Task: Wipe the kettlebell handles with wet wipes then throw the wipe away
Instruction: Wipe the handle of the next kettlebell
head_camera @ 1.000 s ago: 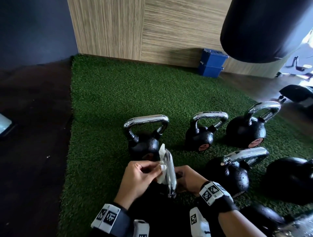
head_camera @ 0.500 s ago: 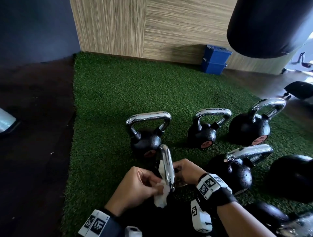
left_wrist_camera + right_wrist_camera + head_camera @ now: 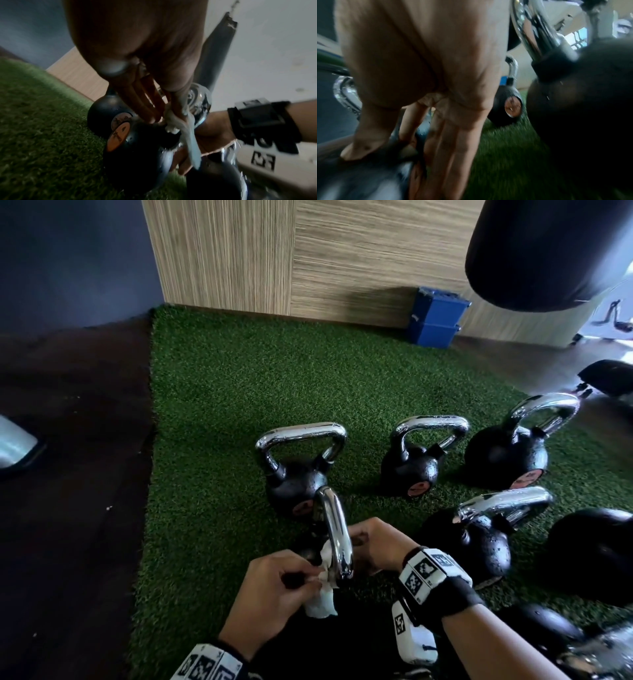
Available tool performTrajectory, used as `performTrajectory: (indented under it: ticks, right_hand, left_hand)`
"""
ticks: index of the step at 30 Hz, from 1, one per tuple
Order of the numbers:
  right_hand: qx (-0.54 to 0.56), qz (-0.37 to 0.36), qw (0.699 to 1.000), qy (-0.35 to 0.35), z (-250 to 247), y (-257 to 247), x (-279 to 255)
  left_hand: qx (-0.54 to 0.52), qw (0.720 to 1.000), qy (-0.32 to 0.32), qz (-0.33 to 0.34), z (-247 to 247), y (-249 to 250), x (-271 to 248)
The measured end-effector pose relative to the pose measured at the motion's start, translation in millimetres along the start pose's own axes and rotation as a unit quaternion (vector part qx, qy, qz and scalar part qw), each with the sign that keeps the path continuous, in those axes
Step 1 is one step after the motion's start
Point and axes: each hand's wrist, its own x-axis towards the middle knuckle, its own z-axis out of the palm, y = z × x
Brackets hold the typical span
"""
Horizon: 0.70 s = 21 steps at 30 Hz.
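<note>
The nearest kettlebell is black with a chrome handle (image 3: 337, 539) that runs away from me; its body (image 3: 137, 146) carries an orange label. My left hand (image 3: 313, 577) pinches a crumpled white wet wipe (image 3: 320, 606) against the near, lower left side of that handle. In the left wrist view the wipe (image 3: 187, 135) trails down from the fingertips. On the handle's right side, my right hand (image 3: 358, 541) grips the kettlebell, thumb and fingers curled around the base of the handle (image 3: 406, 150). Most of the kettlebell's body is hidden under my hands in the head view.
Several more black kettlebells with chrome handles stand on the green turf (image 3: 239, 388): one just behind (image 3: 294, 484), others to the right (image 3: 409, 470), (image 3: 507, 457), (image 3: 479, 546). Blue boxes (image 3: 436, 320) sit by the wood wall. A black punching bag (image 3: 548, 251) hangs top right. Dark floor (image 3: 68, 491) lies left.
My left hand has slid the wipe down the handle, from its far top end to the near lower part. The right hand has stayed on the kettlebell.
</note>
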Motion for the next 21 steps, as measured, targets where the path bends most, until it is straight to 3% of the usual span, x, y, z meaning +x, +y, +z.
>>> performTrajectory:
  ticks: [2,3,5,7,8,10,13,17,21]
  right_hand:
    - [-0.153,-0.029,0.986,0.055,-11.3,-10.0,-6.9]
    - [-0.176,-0.041,0.978,0.108,-16.7,-18.1,-12.3]
    - [-0.134,-0.095,0.956,0.244,-26.3,-34.0,-23.5]
    - [-0.056,-0.18,0.931,0.312,-30.7,-54.1,-36.9]
    - [-0.019,-0.221,0.93,0.292,-31.3,-65.3,-43.8]
    - [-0.005,-0.276,0.945,0.174,-26.2,-85.5,-55.3]
    - [-0.018,-0.278,0.957,0.082,-14.7,-99.3,-56.5]
    - [-0.042,-0.271,0.953,0.129,-7.8,-102.3,-51.2]
    - [-0.051,-0.286,0.938,0.189,-1.4,-98.1,-48.5]
  left_hand:
    - [-0.017,0.999,0.01,-0.04,-5.1,-2.2,1.3]
    - [-0.032,0.997,0.015,-0.067,-9.4,-1.1,3.3]
    - [-0.092,0.99,0.029,-0.1,-17.0,6.0,11.1]
    - [-0.184,0.976,0.063,-0.099,-24.0,17.0,20.3]
    - [-0.233,0.965,0.079,-0.095,-27.1,24.2,24.6]
    - [-0.303,0.946,0.079,-0.086,-33.6,38.3,31.4]
    - [-0.334,0.935,0.051,-0.102,-40.8,53.3,38.7]
    - [-0.369,0.915,0.062,-0.148,-41.3,51.1,47.1]
    - [-0.4,0.9,0.08,-0.152,-37.4,50.4,50.5]
